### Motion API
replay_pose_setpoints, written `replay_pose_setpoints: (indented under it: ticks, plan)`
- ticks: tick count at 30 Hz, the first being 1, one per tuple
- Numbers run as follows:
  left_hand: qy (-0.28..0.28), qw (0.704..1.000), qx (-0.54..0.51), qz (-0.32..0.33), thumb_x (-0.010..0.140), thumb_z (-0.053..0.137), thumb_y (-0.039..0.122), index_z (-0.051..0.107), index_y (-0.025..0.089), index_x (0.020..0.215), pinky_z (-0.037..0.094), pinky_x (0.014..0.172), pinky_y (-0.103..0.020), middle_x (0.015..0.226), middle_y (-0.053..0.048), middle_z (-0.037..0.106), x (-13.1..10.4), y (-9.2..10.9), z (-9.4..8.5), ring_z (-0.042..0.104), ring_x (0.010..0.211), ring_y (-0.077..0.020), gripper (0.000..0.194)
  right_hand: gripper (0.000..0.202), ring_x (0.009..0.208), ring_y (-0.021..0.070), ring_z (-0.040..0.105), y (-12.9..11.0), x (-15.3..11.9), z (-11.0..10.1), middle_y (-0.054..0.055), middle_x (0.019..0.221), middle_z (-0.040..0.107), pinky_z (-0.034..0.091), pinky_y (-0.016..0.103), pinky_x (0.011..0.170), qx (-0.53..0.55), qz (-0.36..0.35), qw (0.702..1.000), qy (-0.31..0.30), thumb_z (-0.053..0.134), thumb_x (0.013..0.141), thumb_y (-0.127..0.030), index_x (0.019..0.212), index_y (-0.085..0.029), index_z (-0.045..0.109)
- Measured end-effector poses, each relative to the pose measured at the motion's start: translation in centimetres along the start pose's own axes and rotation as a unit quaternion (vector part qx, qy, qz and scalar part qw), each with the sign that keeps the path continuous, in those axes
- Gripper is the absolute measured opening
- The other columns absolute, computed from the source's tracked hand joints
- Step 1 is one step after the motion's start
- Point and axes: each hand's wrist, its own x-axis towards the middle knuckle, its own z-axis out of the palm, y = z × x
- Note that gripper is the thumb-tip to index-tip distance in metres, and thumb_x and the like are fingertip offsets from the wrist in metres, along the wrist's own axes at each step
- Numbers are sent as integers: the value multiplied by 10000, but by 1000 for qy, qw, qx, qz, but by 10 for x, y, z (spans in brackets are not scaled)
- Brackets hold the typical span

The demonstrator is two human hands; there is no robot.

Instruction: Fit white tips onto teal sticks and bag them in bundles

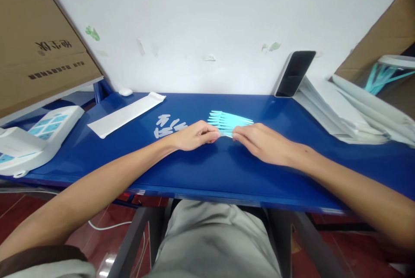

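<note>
Several thin turquoise sticks [228, 119] lie side by side in a fan on the blue table, just beyond my hands. My left hand [198, 135] is closed in a pinch on a small translucent cap [223, 132], which bridges the gap to the other hand. Opposite it, my right hand [259, 139] pinches the near end of a slim turquoise stick [228, 136], mostly hidden by the fingers. Left of my left hand, several loose translucent caps [164, 132] are scattered on the tabletop.
A long white packet [126, 115] lies at the left of the blue table [194, 174], near a white device [48, 135]. A phone [295, 74] leans on the wall. White bags [353, 113] are piled at right; a cardboard box [42, 40] stands at left.
</note>
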Motion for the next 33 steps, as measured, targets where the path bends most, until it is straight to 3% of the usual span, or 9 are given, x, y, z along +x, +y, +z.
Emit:
replay_pose_setpoints:
  ticks: [4,10,16,21,28,33]
  plan:
    - [-28,998,53,16,1009,500,475,535,153,702,289,556,-258,619,27,421,1,2,2,342,582,-105,446,344,666,166,514,-2,1,4,18,765,615,322,299,650,0,-31,1000,-6,317,1093,-361,809,-226,457]
    - [-42,999,25,9,1012,502,504,494,164,698,282,563,-263,631,32,403,1,5,1,322,587,-105,463,364,744,189,582,-2,-1,3,43,839,672,378,305,703,19,-50,999,0,305,1096,-358,858,-216,540]
    - [-36,999,1,-8,1019,502,528,485,166,687,286,555,-262,634,28,412,-2,5,-2,330,576,-102,492,325,985,237,684,1,-5,-11,82,1169,738,443,327,800,0,-58,998,-26,405,1072,-368,1220,-216,651]
    - [-29,999,-20,-8,1008,515,547,479,172,685,290,546,-262,649,20,433,-3,5,-2,343,578,-105,497,415,809,223,695,6,-7,-16,65,1008,775,436,318,705,-13,-49,998,-26,353,1088,-446,1198,-235,692]
    - [-4,1000,18,11,1035,447,494,455,178,672,302,566,-270,629,27,417,-2,8,2,341,570,-106,481,432,945,244,706,2,-1,-2,97,1137,764,471,339,805,28,-66,997,-9,335,1096,-420,1245,-209,681]
    - [29,982,173,65,1051,370,434,410,190,616,294,589,-297,566,21,396,-3,3,1,335,536,-118,500,419,848,238,684,1,0,0,74,975,766,475,344,766,51,-65,996,-23,340,1089,-440,1123,-227,700]
